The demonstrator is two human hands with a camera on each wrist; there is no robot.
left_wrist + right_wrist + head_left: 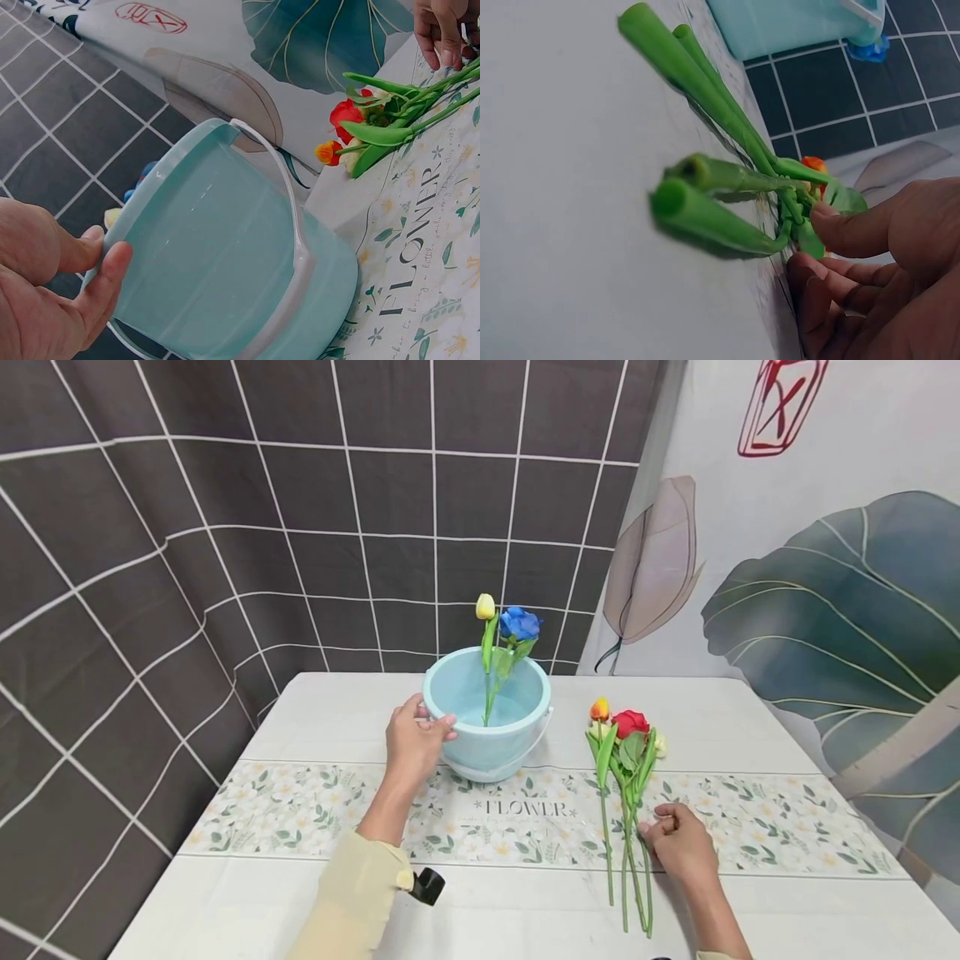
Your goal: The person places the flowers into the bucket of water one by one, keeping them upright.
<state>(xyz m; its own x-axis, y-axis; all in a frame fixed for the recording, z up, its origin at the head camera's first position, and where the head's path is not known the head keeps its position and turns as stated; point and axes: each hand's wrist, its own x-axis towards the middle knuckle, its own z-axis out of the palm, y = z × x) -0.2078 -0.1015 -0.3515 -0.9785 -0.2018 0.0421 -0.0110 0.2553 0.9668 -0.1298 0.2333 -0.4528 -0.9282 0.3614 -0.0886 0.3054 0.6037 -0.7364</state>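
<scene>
A light blue bucket (491,750) stands on the table, and my left hand (414,742) grips its near-left rim between thumb and fingers. Inside it, a yellow tulip (485,607) and a blue rose (520,623) lean upright, their heads above the rim. To the right lies a bunch of artificial flowers: a red rose (631,723), an orange-yellow tulip (599,709) and pale blooms. Beside their green stems (735,180) is my right hand (681,845), fingers loosely bent. In the right wrist view its thumb and forefinger stand apart, the thumb tip close to a stem.
A white table (247,902) carries a floral printed band (300,806) with the word FLOWER. Behind hangs a dark cloth (390,493) with a white grid, and a pale leaf-printed cloth (720,518) at the right. The bucket's white handle (296,247) hangs down its side.
</scene>
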